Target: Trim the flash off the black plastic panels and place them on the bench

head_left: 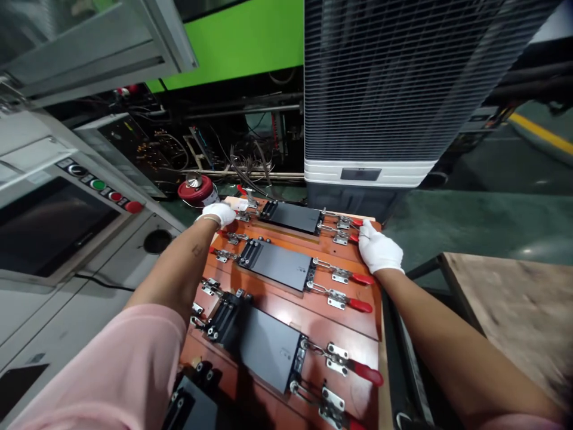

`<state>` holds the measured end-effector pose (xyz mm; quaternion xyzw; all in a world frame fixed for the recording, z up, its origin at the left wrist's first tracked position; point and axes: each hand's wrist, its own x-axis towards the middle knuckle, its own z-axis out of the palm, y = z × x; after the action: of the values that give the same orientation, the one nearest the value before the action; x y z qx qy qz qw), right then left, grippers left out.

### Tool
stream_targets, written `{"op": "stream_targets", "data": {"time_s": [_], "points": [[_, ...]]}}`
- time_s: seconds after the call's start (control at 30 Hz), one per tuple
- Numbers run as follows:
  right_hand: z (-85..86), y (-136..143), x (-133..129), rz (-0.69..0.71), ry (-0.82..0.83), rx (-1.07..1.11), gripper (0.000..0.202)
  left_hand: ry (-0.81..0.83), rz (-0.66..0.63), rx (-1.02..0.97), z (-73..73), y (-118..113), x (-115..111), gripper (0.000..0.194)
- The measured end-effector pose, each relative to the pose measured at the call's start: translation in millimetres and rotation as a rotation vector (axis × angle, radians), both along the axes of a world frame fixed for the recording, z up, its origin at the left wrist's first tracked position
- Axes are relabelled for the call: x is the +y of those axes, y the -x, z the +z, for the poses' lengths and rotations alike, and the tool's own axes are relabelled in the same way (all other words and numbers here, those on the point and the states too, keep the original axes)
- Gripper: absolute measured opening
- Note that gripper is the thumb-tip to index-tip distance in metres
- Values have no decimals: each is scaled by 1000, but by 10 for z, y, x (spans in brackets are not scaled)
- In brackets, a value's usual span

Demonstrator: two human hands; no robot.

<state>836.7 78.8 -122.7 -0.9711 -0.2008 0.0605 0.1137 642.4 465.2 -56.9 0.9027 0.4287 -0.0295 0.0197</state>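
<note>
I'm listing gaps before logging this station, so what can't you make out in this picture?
All in the head view:
Left hand: whether its fingertips grip the adjacent clamp; the glove hides them.
Right hand: exactly how its fingers meet the red handles; the glove covers the contact.
Nearest gray panel: cut off by the bottom edge.
Marking on the next gray panel: too small to read.

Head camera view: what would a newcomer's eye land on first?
Probably the bright green panel at the top, left of the tall louvred unit. Below, dark grey plates lie in a row on an orange-red board, flanked by metal clamps, several with red handles. Near the board's far end, the white-gloved left hand and right hand are beside the farthest plate's clamps, one on each side.
</note>
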Motion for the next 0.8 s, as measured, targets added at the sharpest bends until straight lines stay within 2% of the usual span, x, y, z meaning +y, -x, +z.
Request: {"op": "stream_targets", "data": {"time_s": [0.07,0.13,0.2,0.33,0.4,0.57,0.8], "points": [[5,1,-1,-4,-11,-5,55,-29,-16,-9,107,-100,-10,87],[2,1,-2,-8,-15,-11,55,-54,-60,-7,162,-209,-33,91],[-5,1,-3,-11,-13,-18,55,-60,-58,36,169,-301,-52,88],[-20,2,-4,-16,-5,-32,54,-59,68,116,126,-401,-50,83],[-26,0,-5,-18,-4,-36,54,-61,53,102,101,-426,-38,75],[-39,-8,-9,-17,-15,-66,53,-41,-20,72,-7,-489,-29,67],[-69,-6,-15,-39,16,-99,54,55,-70,71,-306,-545,9,67]]}}
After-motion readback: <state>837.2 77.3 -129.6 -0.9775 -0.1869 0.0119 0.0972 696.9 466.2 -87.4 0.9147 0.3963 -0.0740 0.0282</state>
